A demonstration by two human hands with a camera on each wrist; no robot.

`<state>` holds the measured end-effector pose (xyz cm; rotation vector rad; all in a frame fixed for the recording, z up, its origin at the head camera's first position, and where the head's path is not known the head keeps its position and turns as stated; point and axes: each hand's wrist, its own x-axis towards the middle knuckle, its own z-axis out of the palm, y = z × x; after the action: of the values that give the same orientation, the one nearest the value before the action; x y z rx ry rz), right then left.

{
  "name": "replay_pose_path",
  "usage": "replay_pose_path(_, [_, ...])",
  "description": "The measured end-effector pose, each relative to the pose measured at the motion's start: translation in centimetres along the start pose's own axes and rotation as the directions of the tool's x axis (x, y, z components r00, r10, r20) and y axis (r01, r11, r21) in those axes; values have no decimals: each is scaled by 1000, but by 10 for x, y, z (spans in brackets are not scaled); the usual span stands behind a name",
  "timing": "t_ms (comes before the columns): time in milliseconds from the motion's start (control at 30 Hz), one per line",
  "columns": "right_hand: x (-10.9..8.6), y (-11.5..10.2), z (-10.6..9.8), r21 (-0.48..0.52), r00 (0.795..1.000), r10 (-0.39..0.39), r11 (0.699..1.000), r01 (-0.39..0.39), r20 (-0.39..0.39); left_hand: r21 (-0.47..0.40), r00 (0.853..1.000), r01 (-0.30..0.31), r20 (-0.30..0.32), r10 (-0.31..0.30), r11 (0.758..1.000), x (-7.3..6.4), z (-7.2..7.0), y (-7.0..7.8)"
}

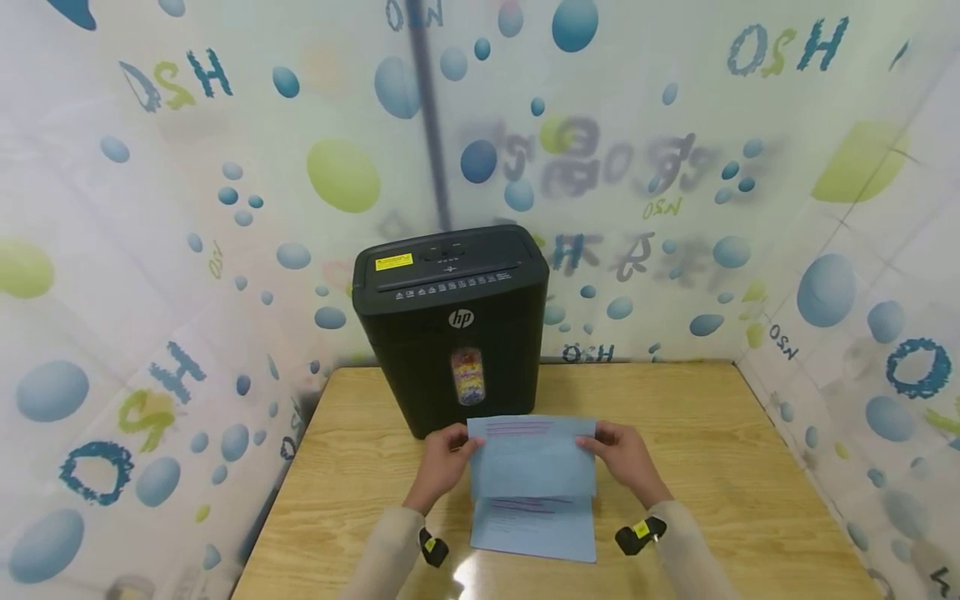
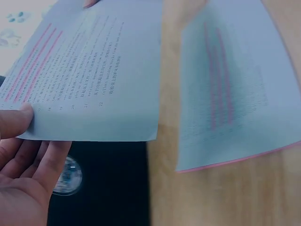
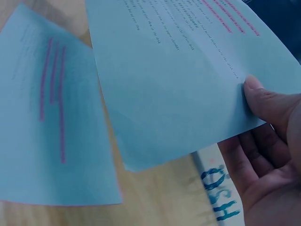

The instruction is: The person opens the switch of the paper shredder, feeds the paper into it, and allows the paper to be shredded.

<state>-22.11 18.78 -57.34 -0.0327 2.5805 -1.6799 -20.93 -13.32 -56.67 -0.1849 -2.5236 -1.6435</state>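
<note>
A light-blue printed sheet of paper (image 1: 534, 467), its top lines marked in pink, is raised off the table between my hands. My left hand (image 1: 442, 465) pinches its left edge, thumb on the printed face, as the left wrist view shows. On the opposite edge, my right hand (image 1: 628, 458) grips the sheet with the thumb (image 3: 270, 101) on top. More blue paper (image 1: 534, 535) with pink-marked lines lies on the table below; a pink edge (image 2: 240, 161) shows beneath it. Just behind the raised sheet stands a black HP paper shredder (image 1: 420, 342).
The shredder's slot is on its top, and colourful shreds show through its front window (image 1: 468, 377). It stands on a wooden table (image 1: 675, 500) near the back edge. Walls with a bubble and H2O print (image 1: 645, 275) enclose the table's back and sides.
</note>
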Motion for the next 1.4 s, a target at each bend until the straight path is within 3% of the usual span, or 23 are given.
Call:
replay_pose_path(600, [26, -64, -17, -28, 992, -124, 992, 123, -11, 17, 991, -102, -86, 103, 995, 29, -36, 43])
replay_pose_path(967, [42, -112, -30, -24, 967, -253, 967, 252, -28, 72, 972, -185, -131, 193, 980, 46, -62, 78])
replay_pose_path(1167, [48, -136, -36, -17, 964, -263, 965, 263, -33, 77, 968, -196, -141, 205, 978, 54, -76, 97])
replay_pose_path(1400, [54, -165, -44, 20, 973, -231, 973, 232, -19, 82, 952, -245, -167, 255, 966, 63, -92, 123])
